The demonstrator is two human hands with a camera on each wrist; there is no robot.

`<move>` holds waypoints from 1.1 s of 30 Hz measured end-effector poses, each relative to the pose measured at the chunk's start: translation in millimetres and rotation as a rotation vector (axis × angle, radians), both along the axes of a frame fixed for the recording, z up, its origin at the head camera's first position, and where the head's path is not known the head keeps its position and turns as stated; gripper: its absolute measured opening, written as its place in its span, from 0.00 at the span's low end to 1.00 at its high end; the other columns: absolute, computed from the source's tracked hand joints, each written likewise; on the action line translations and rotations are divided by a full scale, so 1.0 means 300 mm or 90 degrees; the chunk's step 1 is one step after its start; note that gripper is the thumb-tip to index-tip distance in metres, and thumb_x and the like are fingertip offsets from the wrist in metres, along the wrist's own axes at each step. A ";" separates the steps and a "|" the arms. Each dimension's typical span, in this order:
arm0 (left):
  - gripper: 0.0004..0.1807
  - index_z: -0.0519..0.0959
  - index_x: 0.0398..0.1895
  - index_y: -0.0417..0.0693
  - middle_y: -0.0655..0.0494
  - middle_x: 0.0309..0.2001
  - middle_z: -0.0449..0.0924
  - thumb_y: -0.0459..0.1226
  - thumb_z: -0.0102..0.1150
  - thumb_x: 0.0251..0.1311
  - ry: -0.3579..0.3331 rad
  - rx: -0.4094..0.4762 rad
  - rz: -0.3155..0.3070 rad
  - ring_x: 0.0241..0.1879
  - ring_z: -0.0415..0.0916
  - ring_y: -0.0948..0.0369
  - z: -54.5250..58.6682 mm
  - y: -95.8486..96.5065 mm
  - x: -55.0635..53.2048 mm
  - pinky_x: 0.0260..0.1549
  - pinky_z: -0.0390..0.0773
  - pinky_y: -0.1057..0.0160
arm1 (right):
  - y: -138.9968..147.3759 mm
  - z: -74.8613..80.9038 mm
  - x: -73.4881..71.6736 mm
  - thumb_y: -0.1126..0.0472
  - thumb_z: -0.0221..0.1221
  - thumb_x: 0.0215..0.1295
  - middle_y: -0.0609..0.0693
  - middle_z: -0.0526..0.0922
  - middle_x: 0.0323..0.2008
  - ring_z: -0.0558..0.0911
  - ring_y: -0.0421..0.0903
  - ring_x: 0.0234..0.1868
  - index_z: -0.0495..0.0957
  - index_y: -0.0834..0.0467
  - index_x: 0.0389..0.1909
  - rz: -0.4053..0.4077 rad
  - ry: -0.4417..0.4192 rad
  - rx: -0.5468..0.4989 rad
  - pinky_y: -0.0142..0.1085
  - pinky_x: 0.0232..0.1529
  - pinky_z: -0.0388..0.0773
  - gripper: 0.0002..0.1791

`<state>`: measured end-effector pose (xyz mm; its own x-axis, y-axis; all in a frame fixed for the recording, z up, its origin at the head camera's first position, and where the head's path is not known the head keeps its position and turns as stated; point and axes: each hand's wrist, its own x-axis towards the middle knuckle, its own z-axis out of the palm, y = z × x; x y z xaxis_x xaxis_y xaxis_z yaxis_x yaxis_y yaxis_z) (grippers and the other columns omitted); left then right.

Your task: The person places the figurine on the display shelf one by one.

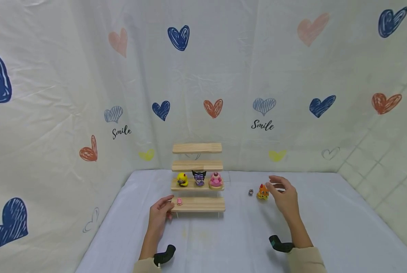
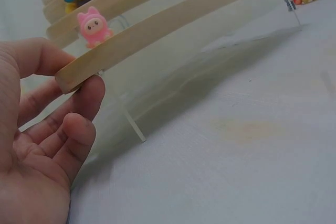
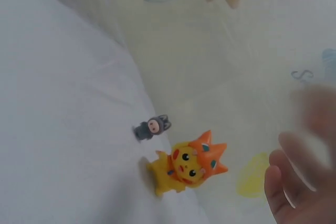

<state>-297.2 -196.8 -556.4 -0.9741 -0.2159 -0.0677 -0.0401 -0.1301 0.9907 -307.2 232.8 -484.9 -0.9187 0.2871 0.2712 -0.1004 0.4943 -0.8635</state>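
My left hand (image 1: 160, 213) pinches the left end of the lowest board of a wooden tiered display stand (image 1: 200, 204), thumb above and fingers beneath. On that board, close to the fingers, stands a small pink figurine (image 2: 95, 27) with rabbit-like ears. My right hand (image 1: 285, 195) hovers beside a yellow figurine in an orange hood (image 3: 181, 166), fingers loosely bent and apart from it, nothing between them. A tiny dark grey figurine (image 3: 151, 127) stands on the cloth just left of the yellow one.
One tier up stand a yellow-haired figurine (image 1: 182, 179), a black-and-purple figurine (image 1: 199, 178) and a pink figurine (image 1: 216, 181). A white cloth (image 1: 244, 235) covers the table. Behind hangs a white curtain (image 1: 230, 76) printed with hearts.
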 end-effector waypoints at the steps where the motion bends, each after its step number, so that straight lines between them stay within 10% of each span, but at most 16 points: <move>1: 0.20 0.80 0.60 0.39 0.57 0.36 0.85 0.31 0.62 0.63 0.000 -0.001 0.000 0.25 0.72 0.62 -0.001 0.000 0.000 0.20 0.72 0.69 | 0.005 -0.006 -0.004 0.50 0.62 0.72 0.55 0.81 0.57 0.77 0.43 0.53 0.78 0.54 0.62 -0.003 -0.009 -0.003 0.28 0.50 0.72 0.22; 16: 0.20 0.81 0.59 0.39 0.57 0.36 0.85 0.31 0.62 0.63 0.001 0.003 -0.001 0.25 0.73 0.62 -0.001 -0.003 -0.001 0.19 0.72 0.69 | 0.028 -0.131 -0.052 0.53 0.61 0.73 0.62 0.71 0.69 0.71 0.61 0.67 0.65 0.57 0.74 0.054 -0.147 -0.011 0.53 0.62 0.75 0.33; 24: 0.20 0.81 0.59 0.39 0.57 0.36 0.85 0.31 0.62 0.63 0.001 0.002 -0.002 0.25 0.73 0.62 0.000 -0.002 -0.002 0.20 0.72 0.69 | 0.018 -0.156 -0.061 0.54 0.64 0.70 0.64 0.71 0.66 0.75 0.60 0.62 0.67 0.57 0.73 0.053 -0.176 -0.010 0.32 0.44 0.76 0.33; 33: 0.21 0.80 0.59 0.38 0.57 0.36 0.85 0.31 0.62 0.63 0.005 0.006 -0.005 0.25 0.73 0.62 0.006 0.000 0.003 0.19 0.72 0.69 | 0.015 -0.183 -0.065 0.57 0.64 0.70 0.66 0.73 0.65 0.77 0.61 0.60 0.69 0.57 0.71 0.044 -0.170 0.002 0.32 0.43 0.76 0.30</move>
<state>-296.2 -196.9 -554.6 -0.9762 -0.2075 -0.0624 -0.0336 -0.1398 0.9896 -326.6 237.3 -539.8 -0.9750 0.2215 0.0172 0.0977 0.4970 -0.8622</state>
